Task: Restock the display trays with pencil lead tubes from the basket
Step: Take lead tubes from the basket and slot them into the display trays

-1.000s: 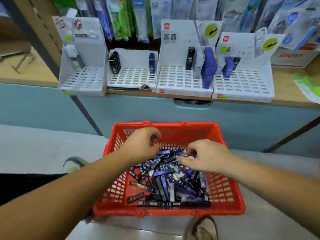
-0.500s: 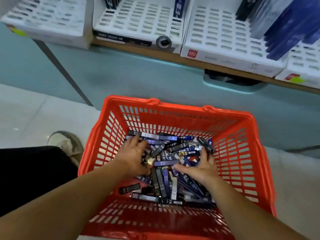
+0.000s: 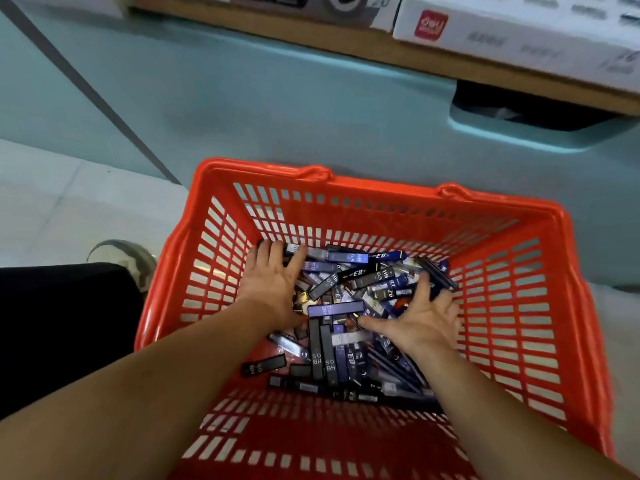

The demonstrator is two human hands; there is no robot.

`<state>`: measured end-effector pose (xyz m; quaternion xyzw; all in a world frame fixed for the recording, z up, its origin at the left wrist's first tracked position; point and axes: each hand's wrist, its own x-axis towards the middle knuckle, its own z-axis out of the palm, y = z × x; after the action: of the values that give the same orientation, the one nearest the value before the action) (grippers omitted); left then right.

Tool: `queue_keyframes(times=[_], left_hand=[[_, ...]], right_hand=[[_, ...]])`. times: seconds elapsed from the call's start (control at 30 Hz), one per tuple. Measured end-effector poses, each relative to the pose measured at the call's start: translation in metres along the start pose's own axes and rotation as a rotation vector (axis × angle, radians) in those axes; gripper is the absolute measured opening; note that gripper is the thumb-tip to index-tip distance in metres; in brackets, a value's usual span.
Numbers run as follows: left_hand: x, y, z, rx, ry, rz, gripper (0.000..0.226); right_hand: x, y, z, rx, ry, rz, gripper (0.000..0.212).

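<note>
A red basket (image 3: 381, 195) stands on the pale floor (image 3: 52, 202) in front of a teal panel (image 3: 242, 98), and the tubes (image 3: 346, 271) lie in a loose heap across its bottom: black, blue and lilac ones crossing at all angles, some printed HB 0.5. Both hands are down inside the basket, palms on the heap. The left hand (image 3: 273, 282) lies flat on the heap's far-left part, fingers straight and fanned out, their tips near the far wall. The right hand (image 3: 422, 320) rests on the right side of the heap, also spread wide. Its thumb points left toward a lilac tube and its forefinger reaches away among the blue ones, while the outer fingertips are partly hidden by tubes. Neither hand grips or pinches anything that can be made out. One black tube (image 3: 264, 365) lies by itself at the near left of the basket floor, just apart from the rest. Along the top edge runs a wooden shelf (image 3: 346, 46), and on it shows the white front of a tray (image 3: 519, 32) with a red logo, blurred. Left of the basket are a black trouser leg (image 3: 52, 323) and a grey shoe (image 3: 128, 258) — the shoe just beside the basket's wall.
</note>
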<state>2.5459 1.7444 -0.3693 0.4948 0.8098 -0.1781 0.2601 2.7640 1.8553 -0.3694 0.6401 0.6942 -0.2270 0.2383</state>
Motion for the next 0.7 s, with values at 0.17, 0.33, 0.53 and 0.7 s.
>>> queue_keyframes(times=[0.17, 0.33, 0.53, 0.7], left_hand=[[-0.002, -0.004, 0.000, -0.112, -0.053, -0.032, 0.126], [-0.005, -0.003, 0.009, -0.483, -0.119, -0.141, 0.093], [-0.011, -0.001, 0.012, -0.800, -0.154, -0.241, 0.065], [-0.011, -0.004, 0.006, -1.031, -0.122, -0.343, 0.039]], right_hand=[[0.001, 0.004, -0.006, 0.056, -0.023, 0.005, 0.144], [0.000, 0.003, -0.002, 0.391, -0.107, 0.057, 0.119], [-0.001, -0.001, 0.007, 0.617, -0.157, 0.091, 0.074], [-0.004, -0.002, 0.006, 0.656, -0.221, 0.051, 0.056]])
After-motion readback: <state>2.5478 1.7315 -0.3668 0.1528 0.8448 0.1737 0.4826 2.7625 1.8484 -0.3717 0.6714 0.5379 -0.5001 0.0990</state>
